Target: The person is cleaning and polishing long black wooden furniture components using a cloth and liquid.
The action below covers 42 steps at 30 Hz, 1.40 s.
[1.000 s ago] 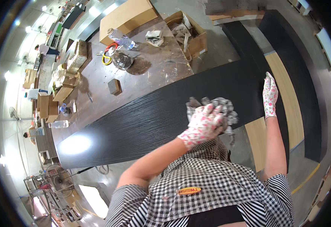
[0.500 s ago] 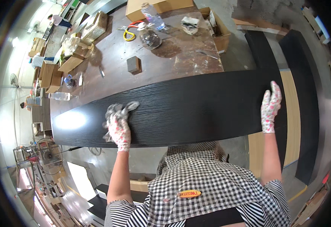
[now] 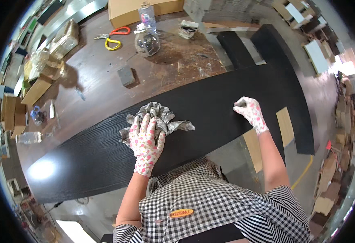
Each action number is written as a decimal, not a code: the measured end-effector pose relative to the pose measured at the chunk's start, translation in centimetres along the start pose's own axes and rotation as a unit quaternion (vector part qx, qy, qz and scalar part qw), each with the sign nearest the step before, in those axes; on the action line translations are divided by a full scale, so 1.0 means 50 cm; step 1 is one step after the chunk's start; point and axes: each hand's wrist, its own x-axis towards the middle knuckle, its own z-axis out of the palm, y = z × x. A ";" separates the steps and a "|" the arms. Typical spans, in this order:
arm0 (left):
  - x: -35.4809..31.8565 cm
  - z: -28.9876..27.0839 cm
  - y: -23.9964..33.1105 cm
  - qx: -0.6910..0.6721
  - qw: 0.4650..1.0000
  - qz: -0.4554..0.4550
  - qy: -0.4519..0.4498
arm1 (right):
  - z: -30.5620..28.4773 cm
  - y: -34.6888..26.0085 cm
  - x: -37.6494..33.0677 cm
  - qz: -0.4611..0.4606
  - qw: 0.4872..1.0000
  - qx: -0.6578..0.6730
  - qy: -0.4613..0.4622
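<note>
A long black board (image 3: 210,121) with a wood-grain texture lies across in front of me. My left hand (image 3: 145,141), in a white glove with pink flowers, holds a crumpled grey rag (image 3: 159,115) down against the board, its fingers stretched over the cloth. Farther right, my right hand (image 3: 250,113) wears a matching glove and is at the board's surface. Its fingers are curled and pinched together; whatever may be between them is hidden.
Behind the board, a brown worktable (image 3: 100,77) carries a grey block (image 3: 126,75), scissors (image 3: 112,40) with red and yellow handles, a clear bottle (image 3: 148,18) and a round jar (image 3: 147,42). A cardboard box (image 3: 145,10) stands at the back. More black boards (image 3: 285,60) lie to the right.
The view has turned to the right. My right hand has come inward from the board's right end, its straight fingers now curled. My left hand and the rag have slid right along the board.
</note>
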 end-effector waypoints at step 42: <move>0.182 0.192 0.341 -0.198 0.935 0.287 -0.064 | 0.025 0.107 0.101 -0.080 0.945 0.258 0.186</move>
